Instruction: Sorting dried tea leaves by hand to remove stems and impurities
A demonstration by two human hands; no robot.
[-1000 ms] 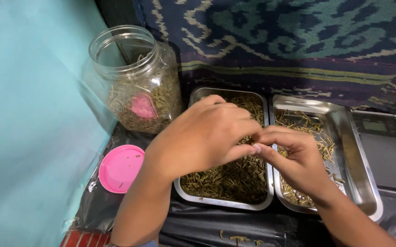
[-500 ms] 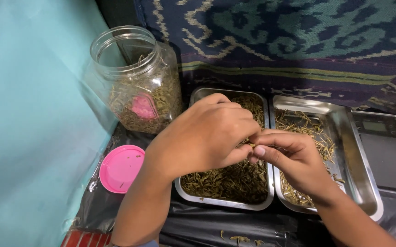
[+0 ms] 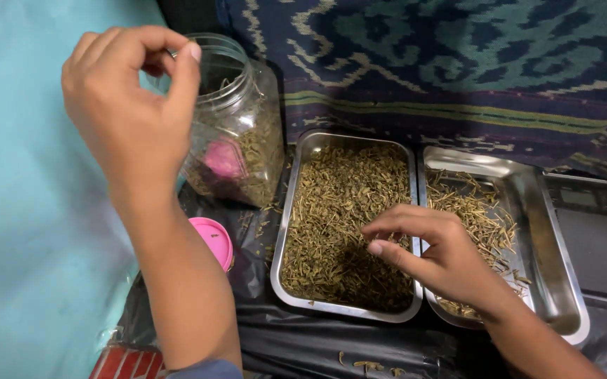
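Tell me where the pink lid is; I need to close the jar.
The pink lid lies left of the leaf-filled steel tray, below the clear jar, partly behind the left forearm.

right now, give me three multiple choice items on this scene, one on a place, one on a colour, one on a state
1. Where is the left hand? A over the scale B at the mouth of the clear jar C on the lid
2. What colour is the lid? A pink B blue C white
3. How is the jar? A capped B open C empty

B: pinched fingers are raised beside the jar's rim.
A: the round lid lies pink beside the left tray.
B: the jar has no cap and holds dried herbs.
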